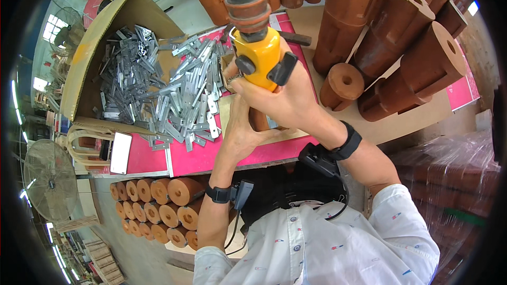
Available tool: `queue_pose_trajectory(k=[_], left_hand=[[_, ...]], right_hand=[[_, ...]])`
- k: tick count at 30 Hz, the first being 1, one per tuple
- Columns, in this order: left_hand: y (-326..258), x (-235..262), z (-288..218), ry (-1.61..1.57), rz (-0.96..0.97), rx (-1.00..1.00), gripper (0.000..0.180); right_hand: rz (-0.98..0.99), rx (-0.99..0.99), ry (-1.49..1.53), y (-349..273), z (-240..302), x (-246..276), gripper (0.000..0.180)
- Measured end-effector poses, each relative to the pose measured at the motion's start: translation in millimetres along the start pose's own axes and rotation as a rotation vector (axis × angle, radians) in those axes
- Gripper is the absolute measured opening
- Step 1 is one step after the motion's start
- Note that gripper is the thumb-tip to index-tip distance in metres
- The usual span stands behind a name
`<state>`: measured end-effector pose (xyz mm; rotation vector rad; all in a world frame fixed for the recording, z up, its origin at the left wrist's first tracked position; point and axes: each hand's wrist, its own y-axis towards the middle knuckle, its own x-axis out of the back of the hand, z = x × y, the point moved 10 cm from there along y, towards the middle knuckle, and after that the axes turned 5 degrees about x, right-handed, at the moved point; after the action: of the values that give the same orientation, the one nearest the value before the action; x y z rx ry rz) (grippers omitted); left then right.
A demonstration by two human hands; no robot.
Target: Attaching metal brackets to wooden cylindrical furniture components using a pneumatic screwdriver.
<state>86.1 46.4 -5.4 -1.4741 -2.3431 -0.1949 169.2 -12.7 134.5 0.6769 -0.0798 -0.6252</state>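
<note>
A yellow hand-held power tool (260, 55) with black knobs hangs upright in front of me. My right hand (290, 92) is wrapped around its body; its working tip is hidden. Below it, my left hand (240, 132) grips a brown wooden piece (259, 120), mostly covered by both hands. Part of a light metal strip (272, 123) shows on that piece. To the left, many flat silver metal strips with holes (185, 89) spill from an open cardboard box (87, 82). A short brown wooden cylinder with a central hole (342, 85) stands right of my right hand.
Tall stepped brown wooden legs (393, 21) crowd the right and far sides of the pink table (211, 159). A white phone (121, 153) leans at its left edge. Stacked round wooden pieces (158, 212) lie below. A standing fan (51, 179) is far left; plastic-wrapped brown pieces (449, 179) are right.
</note>
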Motion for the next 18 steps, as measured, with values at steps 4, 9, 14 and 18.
queue_pose_trajectory(k=[4,9,14,18], left_hand=[[-2,2,-20,-0.02,-0.007,-0.088,0.097],[-5,-7,-65,0.645,0.004,-0.244,0.084],[20,-53,-78,1.102,0.195,-0.181,0.065],[38,-74,-52,1.482,0.334,-0.083,0.063]], right_hand=[[-0.015,-0.013,0.015,2,3,4,0.057],[-0.041,-0.004,0.055,5,37,28,0.052],[-0.085,-0.008,0.012,-1,39,52,0.045],[-0.116,-0.027,0.073,-9,32,57,0.043]])
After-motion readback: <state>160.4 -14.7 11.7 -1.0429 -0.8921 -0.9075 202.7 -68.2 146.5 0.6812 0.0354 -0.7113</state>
